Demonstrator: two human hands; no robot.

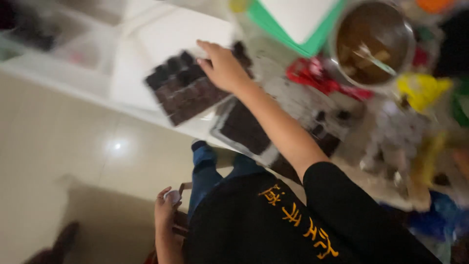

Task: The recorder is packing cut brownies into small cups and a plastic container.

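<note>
**Hand on the chocolate mould tray**

Nearest, the left hand (166,208) pinches a small white object (172,196) below the table edge. Farther, the right hand (222,66) lies flat, fingers spread, on the dark mould tray (183,90) overhanging the table's near edge; a push could tip it off.

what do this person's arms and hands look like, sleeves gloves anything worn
Both hands are bare, with no gloves. The right hand leads into a bare forearm and then a short black sleeve ending near the elbow. The black top carries orange embroidered characters on the front. The left hand and its forearm are bare too. The picture is too blurred to show rings or a watch.
</note>
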